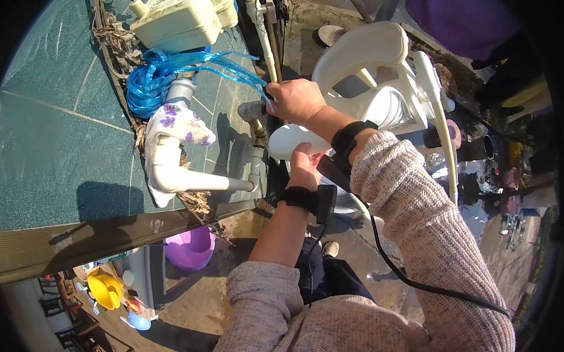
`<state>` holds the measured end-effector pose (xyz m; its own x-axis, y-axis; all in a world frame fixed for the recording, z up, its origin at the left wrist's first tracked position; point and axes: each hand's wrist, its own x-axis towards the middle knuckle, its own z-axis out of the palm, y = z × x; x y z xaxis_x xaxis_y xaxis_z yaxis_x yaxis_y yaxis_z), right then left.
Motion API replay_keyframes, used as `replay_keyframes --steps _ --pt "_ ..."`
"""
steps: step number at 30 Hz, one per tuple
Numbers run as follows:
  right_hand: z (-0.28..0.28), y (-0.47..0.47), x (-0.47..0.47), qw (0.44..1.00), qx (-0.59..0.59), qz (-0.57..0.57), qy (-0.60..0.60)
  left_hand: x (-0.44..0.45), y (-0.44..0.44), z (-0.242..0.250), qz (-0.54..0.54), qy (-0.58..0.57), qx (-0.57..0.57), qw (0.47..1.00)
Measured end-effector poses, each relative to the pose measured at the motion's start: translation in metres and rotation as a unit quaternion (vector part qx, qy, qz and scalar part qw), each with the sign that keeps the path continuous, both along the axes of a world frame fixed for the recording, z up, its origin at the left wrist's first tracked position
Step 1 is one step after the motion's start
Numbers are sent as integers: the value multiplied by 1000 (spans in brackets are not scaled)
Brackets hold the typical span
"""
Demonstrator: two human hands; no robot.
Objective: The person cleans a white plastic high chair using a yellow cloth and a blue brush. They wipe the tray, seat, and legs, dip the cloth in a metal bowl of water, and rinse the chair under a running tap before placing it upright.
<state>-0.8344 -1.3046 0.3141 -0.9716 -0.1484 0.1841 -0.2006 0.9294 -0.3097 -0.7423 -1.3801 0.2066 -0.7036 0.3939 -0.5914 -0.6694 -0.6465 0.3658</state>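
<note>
My right hand (297, 100) curls its fingers over the dark outlet at the end of a grey pipe elbow (251, 111); the hand hides most of what it grips. Loose ends of blue plastic twine (150, 85) reach to its fingertips. Just below, my left hand (305, 168) has thumb and fingers on the near edge of a smooth white rounded piece (290, 140). Whether that piece belongs to the white plastic chair (361, 50) beside it, I cannot tell.
A green tiled ledge (63, 138) carries white pipework (166, 169) wrapped in flowered cloth (171, 124), and a cream plastic container (176, 22). Below the ledge sits a purple basin (191, 248). A yellow plastic item (105, 290) lies lower left. Wet ground (476, 200) shows at right.
</note>
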Motion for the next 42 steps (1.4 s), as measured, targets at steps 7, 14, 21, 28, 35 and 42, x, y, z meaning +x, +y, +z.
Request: replay_keyframes --steps 7,14,21,28,35,42 --pt "10 9 -11 996 -4 91 13 -19 -4 1 61 -70 52 994" --pt "10 15 -20 985 -4 170 20 -26 -6 21 104 -204 114 967" --pt "23 12 -3 967 152 171 109 -26 -9 8 90 -159 152 971" --pt "1 -13 9 987 75 56 133 -10 3 3 -34 96 61 993" --pt "-13 -1 -14 974 -32 111 193 -1 3 0 -62 240 70 966" --pt "25 17 2 983 80 155 59 -40 14 -3 88 -166 108 976"
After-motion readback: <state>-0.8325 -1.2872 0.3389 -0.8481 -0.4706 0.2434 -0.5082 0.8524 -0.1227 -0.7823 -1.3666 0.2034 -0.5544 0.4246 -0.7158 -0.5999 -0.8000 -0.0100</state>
